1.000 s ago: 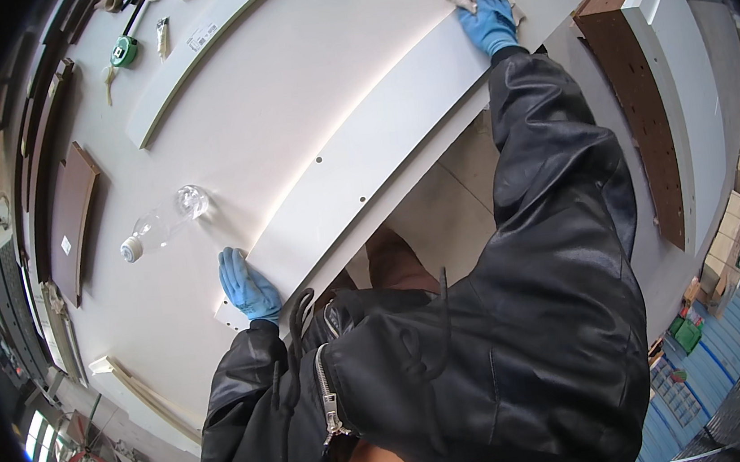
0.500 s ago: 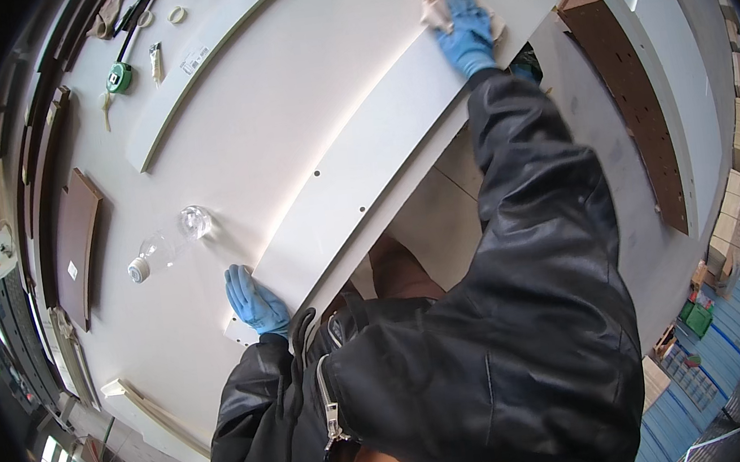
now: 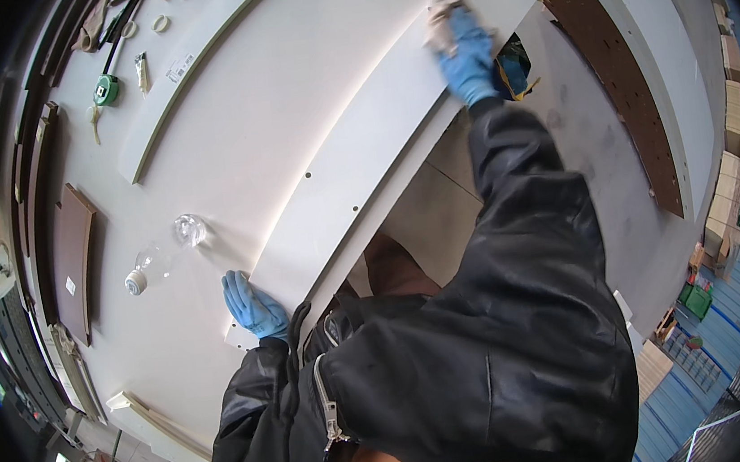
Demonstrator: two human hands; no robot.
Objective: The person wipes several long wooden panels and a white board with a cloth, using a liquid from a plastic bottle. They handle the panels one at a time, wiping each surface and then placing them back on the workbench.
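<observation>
Toward the left rim, a brown board [image 3: 75, 271] lies on the white worktop [image 3: 283, 87], with a green tape measure [image 3: 105, 90] beyond it and a clear plastic bottle [image 3: 157, 261] on its side, cap end toward the lower left. A narrow white strip [image 3: 161, 109] runs diagonally past the bottle, well apart from the hands. The left hand [image 3: 254, 306], in a blue glove, rests flat over the lower-left end of a long white panel [image 3: 362, 155], its fingers straight and side by side, gripping nothing that shows. From there the panel's long axis climbs toward the upper right, spanning the gap between the two hands, with the person's body beside its lower long edge. Its two small dark holes sit nearer the left hand. The right hand [image 3: 466, 58], likewise gloved and well apart from the left, is at the far upper-right end, over a pale cloth [image 3: 440, 30]; blur hides whether its fingers are clamped on the cloth or only lie on top. Farther right, apart from the panel, stands a brown-and-white piece [image 3: 630, 91].
</observation>
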